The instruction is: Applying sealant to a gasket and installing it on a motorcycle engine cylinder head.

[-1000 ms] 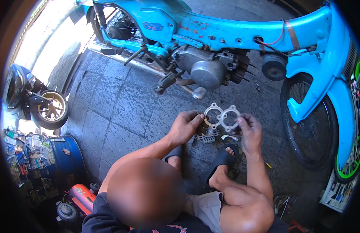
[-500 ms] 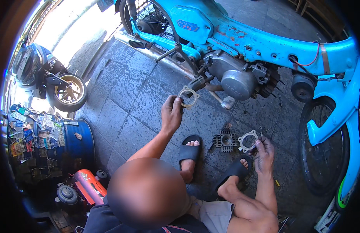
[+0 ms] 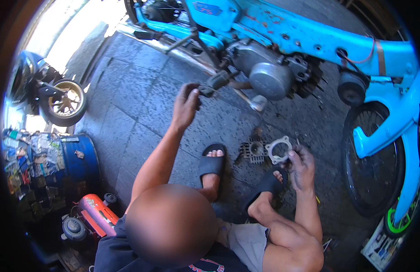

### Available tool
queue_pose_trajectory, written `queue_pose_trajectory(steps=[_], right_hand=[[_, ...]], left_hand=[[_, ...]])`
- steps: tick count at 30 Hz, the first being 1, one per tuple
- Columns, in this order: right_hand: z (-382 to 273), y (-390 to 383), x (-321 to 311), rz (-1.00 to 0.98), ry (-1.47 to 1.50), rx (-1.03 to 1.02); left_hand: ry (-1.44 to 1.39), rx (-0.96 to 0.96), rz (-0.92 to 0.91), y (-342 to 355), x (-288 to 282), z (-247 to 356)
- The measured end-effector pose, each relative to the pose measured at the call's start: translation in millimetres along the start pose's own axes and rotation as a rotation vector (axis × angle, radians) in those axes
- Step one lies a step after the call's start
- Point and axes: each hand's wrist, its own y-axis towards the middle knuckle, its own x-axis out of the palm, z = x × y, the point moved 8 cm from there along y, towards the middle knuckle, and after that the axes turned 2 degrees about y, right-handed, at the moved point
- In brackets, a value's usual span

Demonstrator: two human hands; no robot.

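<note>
My left hand (image 3: 186,109) is raised beside the rubber-covered footrest (image 3: 217,80) under the motorcycle engine (image 3: 271,80). Its fingers are pinched on a metal ring, now turned so that it barely shows. In my right hand (image 3: 302,167), thumb and fingers grip the rim of a flat metal ring (image 3: 270,153) with several bolt-hole lugs, held up with its opening in view. Just left of this ring, a finned cylinder head (image 3: 252,156) lies on the floor.
A light-blue motorcycle (image 3: 305,41) stands ahead, its front wheel (image 3: 371,158) at the right. To the left are another vehicle's wheel (image 3: 65,103), a blue drum (image 3: 82,156) and an orange compressor tank (image 3: 97,213). My sandalled feet (image 3: 212,165) rest on dark floor tiles (image 3: 128,122).
My left hand has moved up and left in view, and its ring has turned almost out of sight. The right-hand ring has tilted and shifted left. The whole view has shifted slightly.
</note>
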Motion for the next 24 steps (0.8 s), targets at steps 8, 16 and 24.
queue_pose_trajectory(steps=[8,16,24], right_hand=[[12.4,8.4,-2.4,0.027,-0.091,0.049],[20.1,12.7,-0.2,0.055,-0.204,0.09],[63.2,58.2,-112.6,0.329,-0.724,-0.143]], left_hand=[[0.235,-0.264,-0.037,-78.5,49.6,-31.0],[-0.065,-0.402,-0.739,-131.3,161.6,4.9],[0.08,-0.452,-0.476,-119.5,137.9,-21.7]])
